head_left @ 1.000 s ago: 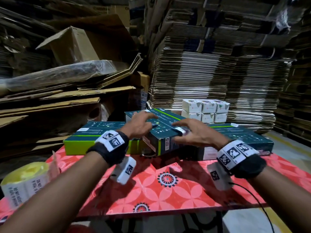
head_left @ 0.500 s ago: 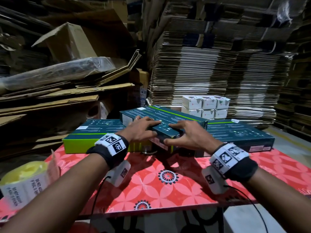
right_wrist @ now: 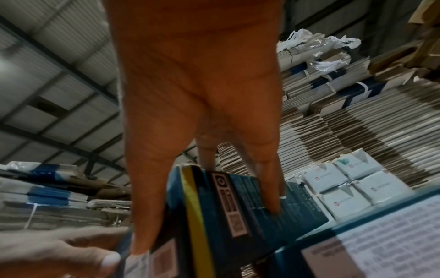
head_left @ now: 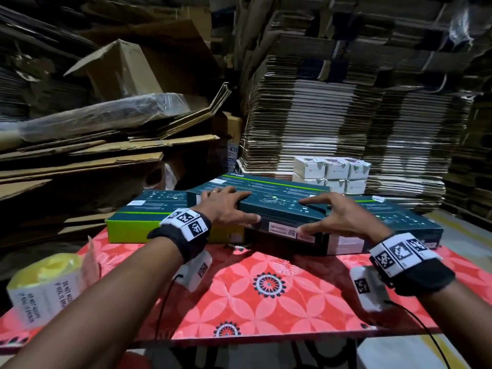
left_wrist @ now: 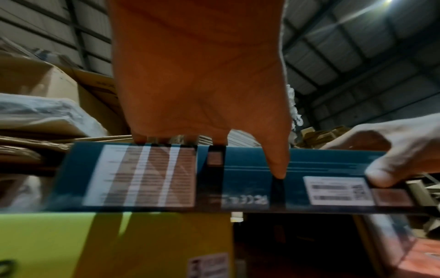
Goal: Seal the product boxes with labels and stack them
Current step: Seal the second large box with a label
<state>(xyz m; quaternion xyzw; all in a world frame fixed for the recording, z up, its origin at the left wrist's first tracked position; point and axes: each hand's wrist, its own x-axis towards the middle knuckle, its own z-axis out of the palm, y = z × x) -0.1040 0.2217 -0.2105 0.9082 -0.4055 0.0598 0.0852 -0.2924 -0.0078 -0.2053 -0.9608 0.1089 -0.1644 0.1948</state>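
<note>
A long dark teal product box (head_left: 277, 201) lies crosswise above two like boxes, one with a lime-green side (head_left: 138, 225) on the left and one teal (head_left: 394, 222) on the right. My left hand (head_left: 229, 206) grips its left part, fingers over the top and thumb on the near side face. My right hand (head_left: 327, 217) grips the right part the same way. In the left wrist view the thumb (left_wrist: 277, 169) presses on the box's labelled side (left_wrist: 142, 175). The right wrist view shows the box end (right_wrist: 250, 216) between thumb and fingers. Whether the box rests on the lower boxes is unclear.
A yellow-cored roll of seal labels (head_left: 45, 283) sits at the table's left edge. The red floral table (head_left: 266, 294) lies in front of the boxes. Several small white boxes (head_left: 332, 174) stand behind. Flattened cardboard stacks (head_left: 346, 115) wall in the back and left.
The teal box has swung from corner-towards-me to long side facing me and lifted slightly. My hands have moved apart along its near edge, the right hand leaving the corner it pressed on.
</note>
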